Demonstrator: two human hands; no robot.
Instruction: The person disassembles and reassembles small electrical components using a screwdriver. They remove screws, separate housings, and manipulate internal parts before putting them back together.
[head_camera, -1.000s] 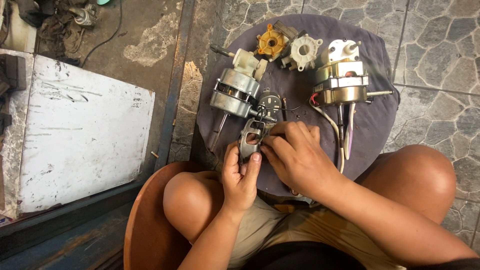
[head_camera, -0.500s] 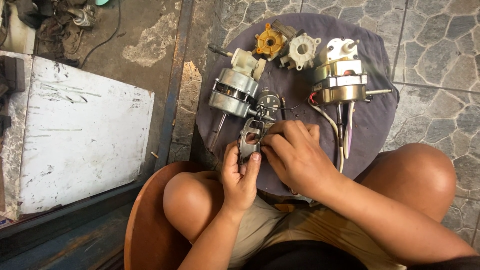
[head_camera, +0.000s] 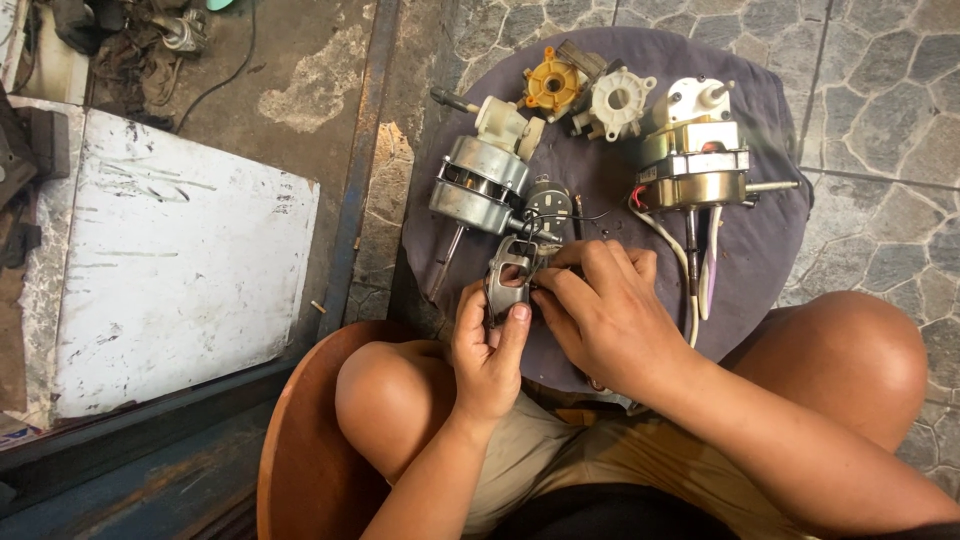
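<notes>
Metal bracket, grey and curved with a slot through it, sits upright in the person's left hand, the thumb and fingers closed round its lower part, just above the left knee and over the near edge of a dark round cloth. The right hand is bunched against the bracket's right side, its fingertips pinching at something small there that is too hidden to make out. Thin black wires run from that spot up to a small dark round part lying just beyond the bracket. Touching that, to the left, lies a silver motor on its side with a cream plastic cap and a shaft poking out towards the edge of the cloth. Further back are a yellow gear piece and a white gear housing, side by side. To the right stands a brass-coloured motor with a white top, its white cables trailing down past the right hand's wrist. The cloth lies on a stone-patterned floor. Off to the left, well apart, is a scuffed white board. The person sits on a brown seat.
</notes>
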